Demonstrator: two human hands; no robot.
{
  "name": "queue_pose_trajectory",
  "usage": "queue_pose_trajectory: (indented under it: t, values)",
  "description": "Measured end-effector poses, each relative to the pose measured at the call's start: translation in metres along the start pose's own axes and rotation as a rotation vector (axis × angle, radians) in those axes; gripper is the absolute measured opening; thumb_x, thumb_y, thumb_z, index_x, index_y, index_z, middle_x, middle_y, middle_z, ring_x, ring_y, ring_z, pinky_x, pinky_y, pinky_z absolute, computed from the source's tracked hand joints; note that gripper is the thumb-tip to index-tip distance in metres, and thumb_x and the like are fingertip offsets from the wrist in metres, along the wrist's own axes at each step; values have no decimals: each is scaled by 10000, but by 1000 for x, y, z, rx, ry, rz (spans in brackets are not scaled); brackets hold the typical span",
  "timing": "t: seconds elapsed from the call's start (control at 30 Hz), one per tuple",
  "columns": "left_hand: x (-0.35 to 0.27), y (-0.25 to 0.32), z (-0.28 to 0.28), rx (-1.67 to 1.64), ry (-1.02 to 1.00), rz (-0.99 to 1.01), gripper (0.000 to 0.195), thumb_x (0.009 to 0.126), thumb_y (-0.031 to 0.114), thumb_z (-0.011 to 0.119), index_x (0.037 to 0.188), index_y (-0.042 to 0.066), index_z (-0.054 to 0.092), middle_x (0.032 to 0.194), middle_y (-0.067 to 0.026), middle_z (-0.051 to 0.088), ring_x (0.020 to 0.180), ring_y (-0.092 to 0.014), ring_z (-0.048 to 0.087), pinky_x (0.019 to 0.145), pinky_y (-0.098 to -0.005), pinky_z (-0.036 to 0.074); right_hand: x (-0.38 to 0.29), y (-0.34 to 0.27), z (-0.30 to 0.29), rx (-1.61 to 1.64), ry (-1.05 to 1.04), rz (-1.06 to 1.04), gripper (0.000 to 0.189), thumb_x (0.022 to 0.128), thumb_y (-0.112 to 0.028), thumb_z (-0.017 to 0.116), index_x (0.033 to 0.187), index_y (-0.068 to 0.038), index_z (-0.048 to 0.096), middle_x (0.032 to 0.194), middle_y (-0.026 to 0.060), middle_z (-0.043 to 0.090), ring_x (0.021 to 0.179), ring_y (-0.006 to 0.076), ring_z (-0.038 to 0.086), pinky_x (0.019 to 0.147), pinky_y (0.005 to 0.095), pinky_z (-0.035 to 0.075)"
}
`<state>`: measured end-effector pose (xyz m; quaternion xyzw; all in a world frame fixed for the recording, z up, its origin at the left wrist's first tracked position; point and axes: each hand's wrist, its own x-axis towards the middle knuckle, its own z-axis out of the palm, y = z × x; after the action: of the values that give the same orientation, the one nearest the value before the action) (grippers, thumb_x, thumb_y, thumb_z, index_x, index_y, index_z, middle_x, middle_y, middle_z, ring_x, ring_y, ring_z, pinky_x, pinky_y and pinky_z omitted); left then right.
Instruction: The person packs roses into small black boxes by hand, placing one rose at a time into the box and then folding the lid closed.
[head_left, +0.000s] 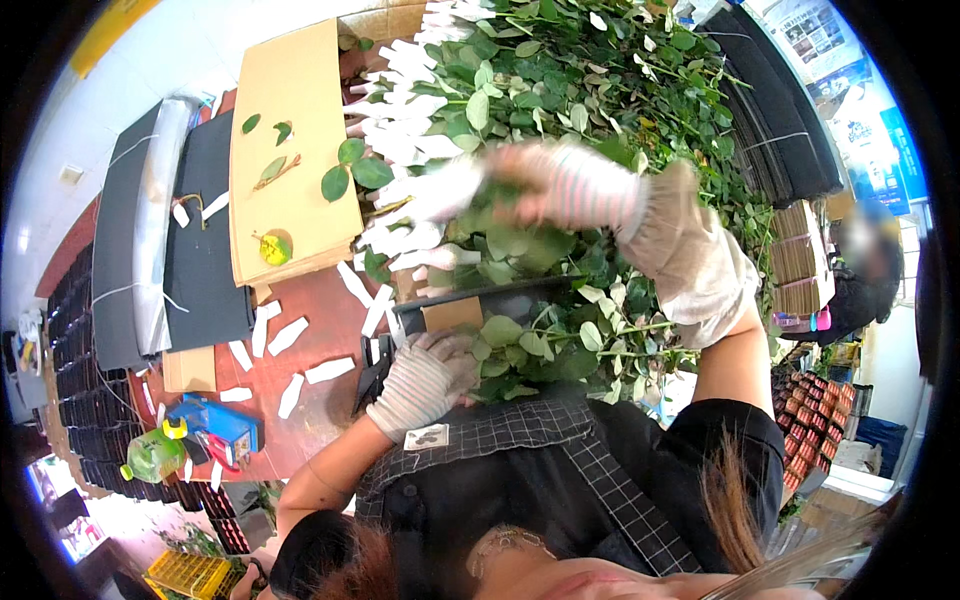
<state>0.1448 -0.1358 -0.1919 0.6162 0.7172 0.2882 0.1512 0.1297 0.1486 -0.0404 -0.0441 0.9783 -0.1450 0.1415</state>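
My right hand (559, 184), in a striped knit glove with a beige sleeve cover, is blurred over the pile of leafy stems (600, 97). A white-sleeved flower head (454, 187) blurs along with it at its fingertips, and its stem appears to be in the grip. My left hand (431, 367), gloved alike, lies with bent fingers against a black-edged stand (405, 311) and the green leaves beside it. Its fingertips are partly hidden, so I cannot tell whether it grips anything. Several white-sleeved heads (405, 109) point left along the pile's edge.
Loose white sleeves (289, 336) lie scattered on the red tabletop (300, 300). A cardboard sheet (300, 112) bears loose leaves and a yellow bud (274, 250). Farther left are black sheets (210, 247), a blue box (232, 431) and a green bottle (154, 455). A person (870, 270) is at right.
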Motion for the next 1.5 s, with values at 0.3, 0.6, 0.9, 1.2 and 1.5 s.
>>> queue_pose_trajectory:
  t: [0.3,0.6,0.9,1.2,1.5]
  values:
    - [7,0,-8,34,-82,-5,207,743,255,666,912,138,642,1183,-59,545,1074,-308,496,901,-446,384,162,97,70,-264,-13,429,296,883,-236,503,1123,-70,556,1003,136,633,941,288,616,815,403,501]
    - [8,2,-3,45,-61,49,296,743,297,635,988,131,634,1183,-78,545,1098,-325,474,904,-461,379,-82,94,-102,-1042,904,272,100,852,-33,515,884,-49,608,755,71,606,663,166,594,567,308,519]
    - [48,35,-47,-872,637,182,806,718,372,723,1348,32,353,1299,-175,455,1209,-302,442,1049,-389,296,-103,-56,-53,-385,754,-223,255,795,-96,589,1047,-53,596,876,105,645,721,211,633,613,337,520]
    - [71,59,-75,-1302,989,48,726,890,640,306,1025,-8,602,1113,-144,606,1054,-209,548,954,-335,399,-63,-86,51,-247,643,-266,429,676,-127,636,1095,-183,569,692,55,540,591,269,578,492,389,464]
    - [-15,-61,-122,-1081,1410,-342,578,857,420,606,1172,-43,463,1141,-180,538,1053,-264,535,943,-366,417,-77,-74,24,-223,1049,-402,267,703,13,692,936,-108,644,770,66,636,533,182,574,475,295,464]
